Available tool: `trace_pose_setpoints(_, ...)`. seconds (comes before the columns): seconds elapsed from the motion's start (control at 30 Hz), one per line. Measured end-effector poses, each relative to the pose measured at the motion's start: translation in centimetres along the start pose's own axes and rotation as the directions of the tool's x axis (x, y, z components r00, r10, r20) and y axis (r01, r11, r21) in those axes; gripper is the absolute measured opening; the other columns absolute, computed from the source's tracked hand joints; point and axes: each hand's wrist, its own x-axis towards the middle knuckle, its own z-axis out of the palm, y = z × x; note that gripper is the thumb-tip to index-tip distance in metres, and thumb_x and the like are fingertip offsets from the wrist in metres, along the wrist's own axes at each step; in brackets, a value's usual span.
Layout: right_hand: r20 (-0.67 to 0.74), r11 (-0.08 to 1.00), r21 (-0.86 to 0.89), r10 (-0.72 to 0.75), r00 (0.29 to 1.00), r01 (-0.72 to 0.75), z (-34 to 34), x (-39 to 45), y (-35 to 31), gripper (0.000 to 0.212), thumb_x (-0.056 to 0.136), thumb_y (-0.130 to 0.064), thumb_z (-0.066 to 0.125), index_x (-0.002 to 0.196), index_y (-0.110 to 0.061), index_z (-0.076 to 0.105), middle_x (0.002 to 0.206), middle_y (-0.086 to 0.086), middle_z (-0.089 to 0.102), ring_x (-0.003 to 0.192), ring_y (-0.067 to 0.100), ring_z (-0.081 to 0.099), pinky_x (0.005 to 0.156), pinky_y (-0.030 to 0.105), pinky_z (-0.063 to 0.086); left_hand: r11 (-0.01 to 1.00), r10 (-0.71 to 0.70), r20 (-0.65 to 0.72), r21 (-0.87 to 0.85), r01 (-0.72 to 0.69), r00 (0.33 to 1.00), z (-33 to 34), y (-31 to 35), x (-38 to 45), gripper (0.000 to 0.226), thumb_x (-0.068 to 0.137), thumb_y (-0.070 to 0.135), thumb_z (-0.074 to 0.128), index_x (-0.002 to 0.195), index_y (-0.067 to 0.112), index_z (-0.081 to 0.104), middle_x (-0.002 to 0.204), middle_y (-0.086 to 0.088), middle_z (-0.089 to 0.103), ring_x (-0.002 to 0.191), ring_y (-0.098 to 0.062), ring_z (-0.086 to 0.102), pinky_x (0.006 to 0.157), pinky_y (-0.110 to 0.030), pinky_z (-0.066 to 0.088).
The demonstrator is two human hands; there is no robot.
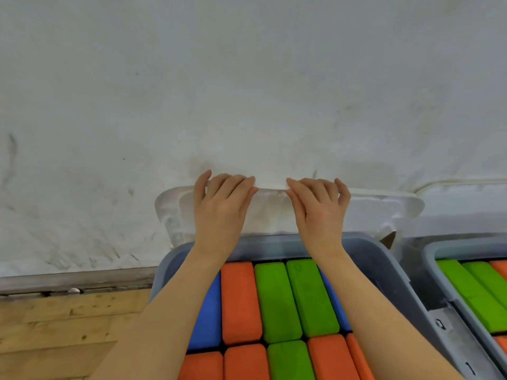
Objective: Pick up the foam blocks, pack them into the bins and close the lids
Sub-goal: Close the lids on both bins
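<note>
Both hands on it: my left hand (219, 207) and right hand (319, 208) each have a grip curled over the top edge of the white lid (274, 212), which stands upright against the wall (247, 78) behind the near grey bin (389, 270). In that bin I count five orange foam blocks (240, 301), three green foam blocks (277, 300) and two blue foam blocks (208, 319) showing, packed side by side. A second grey bin (428, 253) sits just right, green and orange inside, over the wooden floor (55, 325).
</note>
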Motion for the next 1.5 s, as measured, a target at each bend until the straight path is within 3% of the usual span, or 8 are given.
trace_pose_setpoints(0.23, -0.103, 0.993, 0.013, -0.117, 0.988, 0.119, -5.6, 3.0, -1.2, 0.013, 0.094, -0.025, 0.058, 0.105, -0.022, 0.063, 0.09, 0.001, 0.066, 0.083, 0.026, 0.057, 0.085, 0.043, 0.037, 0.992, -0.002, 0.003, 0.123, 0.002, 1.0, -6.3, 3.2, 2.6, 0.024, 0.097, 0.025, 0.051, 0.098, 0.014, 0.072, 0.095, 0.0, 0.069, 0.089, -0.02, 0.061, 0.097, -0.043, 0.039)
trace_pose_setpoints(0.4, -0.067, 0.979, 0.0, -0.201, 0.977, 0.202, -10.1, 2.1, -1.6, 0.023, 0.098, -0.028, 0.051, 0.103, -0.015, 0.068, 0.09, 0.006, 0.065, 0.08, 0.026, 0.055, 0.075, 0.04, 0.039, 0.969, -0.016, 0.206, 0.244, -0.036, 0.978, -11.1, 6.4, 2.3, 0.028, 0.094, 0.024, 0.046, 0.11, 0.014, 0.067, 0.106, -0.002, 0.067, 0.095, -0.026, 0.06, 0.096, -0.044, 0.037)
trace_pose_setpoints(0.57, 0.007, 0.971, 0.026, -0.238, 0.971, 0.238, -14.0, -1.0, -0.9, 0.012, 0.092, -0.024, 0.059, 0.097, -0.015, 0.066, 0.09, 0.005, 0.064, 0.082, 0.026, 0.053, 0.07, 0.039, 0.039, 0.967, -0.055, 0.364, 0.252, -0.041, 0.93, -14.8, 9.8, 0.2, 0.036, 0.092, 0.029, 0.039, 0.113, 0.015, 0.065, 0.115, -0.002, 0.064, 0.111, -0.027, 0.056, 0.099, -0.043, 0.029)
trace_pose_setpoints(0.73, 0.03, 0.95, 0.054, -0.309, 0.951, 0.307, -16.6, -3.4, -0.2, 0.021, 0.095, -0.026, 0.053, 0.097, -0.013, 0.069, 0.09, 0.006, 0.065, 0.082, 0.028, 0.058, 0.073, 0.039, 0.039, 0.961, -0.116, 0.316, 0.274, 0.027, 0.942, -15.8, 13.1, -3.2, 0.038, 0.091, 0.034, 0.041, 0.112, 0.014, 0.066, 0.107, -0.004, 0.066, 0.107, -0.024, 0.053, 0.099, -0.043, 0.027)
trace_pose_setpoints(0.97, 0.158, 0.948, 0.176, -0.292, 0.943, 0.264, -20.7, -6.9, -2.9, 0.034, 0.101, -0.03, 0.039, 0.105, -0.008, 0.064, 0.102, 0.014, 0.065, 0.086, 0.029, 0.061, 0.082, 0.036, 0.038, 0.98, -0.009, 0.249, 0.196, -0.041, 0.969, -19.7, 13.2, -7.3, 0.029, 0.093, 0.029, 0.049, 0.111, 0.013, 0.064, 0.105, -0.004, 0.066, 0.104, -0.022, 0.05, 0.097, -0.044, 0.029)
trace_pose_setpoints(1.23, 0.533, 0.954, 0.226, -0.29, 0.794, 0.197, -22.8, -12.9, -6.3, 0.047, 0.087, -0.041, 0.043, 0.114, -0.008, 0.064, 0.098, 0.01, 0.062, 0.085, 0.03, 0.06, 0.078, 0.041, 0.044, 0.997, -0.064, 0.439, 0.059, 0.043, 0.896, -23.2, 11.6, -14.8, 0.036, 0.088, 0.038, 0.049, 0.109, 0.014, 0.067, 0.105, -0.004, 0.065, 0.103, -0.021, 0.048, 0.088, -0.037, 0.027)
trace_pose_setpoints(1.4, 0.84, 0.946, 0.266, -0.133, 0.526, -0.185, -23.2, -15.7, -7.5, 0.046, 0.082, -0.039, 0.065, 0.123, -0.019, 0.058, 0.111, -0.001, 0.049, 0.104, 0.018, 0.04, 0.085, 0.027, 0.025, 0.984, -0.118, 0.608, -0.035, 0.175, 0.785, -24.3, 11.2, -18.6, 0.039, 0.079, 0.043, 0.052, 0.099, 0.015, 0.071, 0.096, -0.002, 0.066, 0.091, -0.022, 0.061, 0.09, -0.037, 0.027)
trace_pose_setpoints(1.5, 0.889, 0.947, 0.205, -0.074, 0.452, -0.248, -23.6, -17.3, -8.0, 0.043, 0.076, -0.034, 0.072, 0.117, -0.025, 0.06, 0.104, -0.01, 0.043, 0.1, 0.012, 0.035, 0.08, 0.024, 0.021, 0.975, -0.076, 0.703, -0.095, 0.2, 0.707, -24.3, 11.3, -20.4, 0.042, 0.077, 0.045, 0.051, 0.097, 0.015, 0.072, 0.091, -0.001, 0.065, 0.087, -0.02, 0.052, 0.075, -0.034, 0.039)
